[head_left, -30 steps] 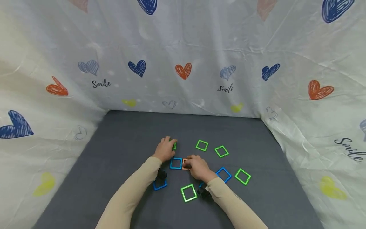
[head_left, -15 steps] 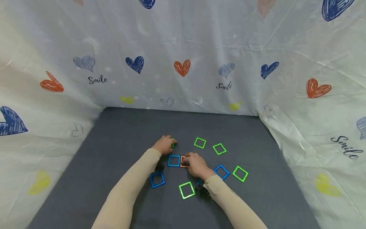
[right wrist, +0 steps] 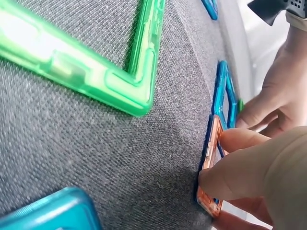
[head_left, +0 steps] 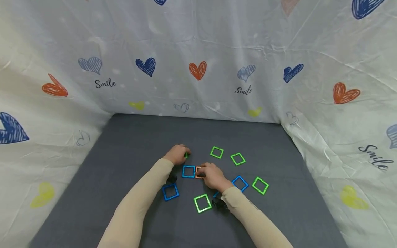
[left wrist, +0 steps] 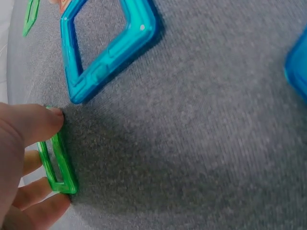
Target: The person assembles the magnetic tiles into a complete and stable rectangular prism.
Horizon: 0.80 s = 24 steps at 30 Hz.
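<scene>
My left hand (head_left: 176,154) grips a green square frame-shaped magnetic tile (left wrist: 64,165), its thumb at the top end and fingers behind and below it. Only a sliver of that tile shows in the head view. My right hand (head_left: 214,177) pinches an orange magnetic tile (right wrist: 210,146) between thumb and fingers, low at the cloth. Against the orange tile's left side lies a blue square tile (left wrist: 141,28), edge to edge with it. The left hand sits just beyond this blue tile. Part of the orange tile is hidden under the right fingers.
Loose green tiles lie beyond the right hand (head_left: 215,156), with a second green tile (head_left: 234,161) and a third green tile (head_left: 257,190) further right. Nearer are a green tile (head_left: 205,209), a blue tile (head_left: 172,198) and another blue tile (head_left: 243,180), partly by the right wrist.
The left fingers have drawn in around the green tile, and less of it shows now. My right hand stays on the orange tile. The head view has tilted slightly.
</scene>
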### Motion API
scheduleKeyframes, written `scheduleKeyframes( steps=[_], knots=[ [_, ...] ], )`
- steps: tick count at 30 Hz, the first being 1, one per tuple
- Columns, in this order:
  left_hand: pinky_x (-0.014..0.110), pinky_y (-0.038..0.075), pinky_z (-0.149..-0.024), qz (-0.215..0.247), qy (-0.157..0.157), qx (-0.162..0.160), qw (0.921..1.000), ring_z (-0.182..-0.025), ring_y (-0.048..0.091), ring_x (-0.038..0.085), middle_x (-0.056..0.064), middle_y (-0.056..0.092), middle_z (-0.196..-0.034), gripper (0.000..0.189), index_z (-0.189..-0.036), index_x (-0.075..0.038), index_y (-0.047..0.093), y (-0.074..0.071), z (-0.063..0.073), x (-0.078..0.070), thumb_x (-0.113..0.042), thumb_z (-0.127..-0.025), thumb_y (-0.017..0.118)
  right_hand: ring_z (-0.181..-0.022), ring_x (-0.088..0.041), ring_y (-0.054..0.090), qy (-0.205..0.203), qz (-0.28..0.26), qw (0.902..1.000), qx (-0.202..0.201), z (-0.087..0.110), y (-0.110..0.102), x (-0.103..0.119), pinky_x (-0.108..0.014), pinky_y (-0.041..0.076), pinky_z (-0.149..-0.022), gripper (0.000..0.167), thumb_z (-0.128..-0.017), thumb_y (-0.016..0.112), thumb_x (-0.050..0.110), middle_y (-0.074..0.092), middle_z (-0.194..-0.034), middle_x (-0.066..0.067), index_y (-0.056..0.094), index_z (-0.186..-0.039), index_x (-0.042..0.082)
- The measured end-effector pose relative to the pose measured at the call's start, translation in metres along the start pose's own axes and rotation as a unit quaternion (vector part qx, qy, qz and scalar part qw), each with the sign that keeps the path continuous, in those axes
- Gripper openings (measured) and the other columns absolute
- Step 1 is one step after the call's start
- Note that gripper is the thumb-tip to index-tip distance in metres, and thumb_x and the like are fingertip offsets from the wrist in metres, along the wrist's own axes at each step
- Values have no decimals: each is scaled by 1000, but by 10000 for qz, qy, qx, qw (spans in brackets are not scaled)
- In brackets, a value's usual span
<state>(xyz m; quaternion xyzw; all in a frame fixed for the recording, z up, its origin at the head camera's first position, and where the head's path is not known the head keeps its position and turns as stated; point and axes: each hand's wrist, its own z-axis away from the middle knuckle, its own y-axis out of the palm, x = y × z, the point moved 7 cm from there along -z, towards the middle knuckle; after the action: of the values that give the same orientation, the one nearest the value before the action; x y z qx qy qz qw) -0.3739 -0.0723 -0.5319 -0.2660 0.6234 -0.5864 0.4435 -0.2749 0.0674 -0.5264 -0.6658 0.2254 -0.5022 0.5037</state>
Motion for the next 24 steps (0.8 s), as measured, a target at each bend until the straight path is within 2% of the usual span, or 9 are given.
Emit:
scheduleKeyframes(
  steps=[4,8,12,17,24],
  knots=[
    [45,55,-98,95,6,40,9999,-110,65,30,13,70,-121,30,-121,-9,74,-2,4,4,-7,-92,69,-112,-37,61,-37,4,10000,27,0,1,0,-49,55,-91,43,-87,58,-14,66,-129,-15,81,-107,17],
    [45,55,-97,239,-117,31,9996,-109,64,29,14,68,-122,33,-122,-11,72,-5,9,10,-6,-89,71,-111,-37,61,-121,26,9999,23,-1,0,2,-49,55,-92,38,-88,61,-12,66,-127,-14,81,-105,16],
    [48,53,-100,649,-149,-234,9975,-112,63,30,15,68,-122,34,-120,-9,71,-13,17,15,-3,-87,72,-109,-36,62,-151,49,9999,6,-3,-1,1,-49,55,-92,35,-88,63,-10,67,-127,-14,81,-104,16],
    [51,53,-101,1512,-155,-623,9864,-118,62,33,15,68,-125,34,-122,-7,70,-23,30,17,-4,-88,71,-110,-36,62,-93,49,9999,57,-4,-1,-1,-50,56,-92,39,-87,62,-12,66,-128,-13,81,-105,17],
    [50,55,-91,2465,-409,-770,9652,-104,61,29,14,67,-125,37,-125,-8,67,-20,59,14,-7,-88,74,-109,-37,62,-134,52,9999,41,-3,-2,1,-50,56,-90,38,-87,63,-11,67,-128,-13,81,-105,17]
  ],
)
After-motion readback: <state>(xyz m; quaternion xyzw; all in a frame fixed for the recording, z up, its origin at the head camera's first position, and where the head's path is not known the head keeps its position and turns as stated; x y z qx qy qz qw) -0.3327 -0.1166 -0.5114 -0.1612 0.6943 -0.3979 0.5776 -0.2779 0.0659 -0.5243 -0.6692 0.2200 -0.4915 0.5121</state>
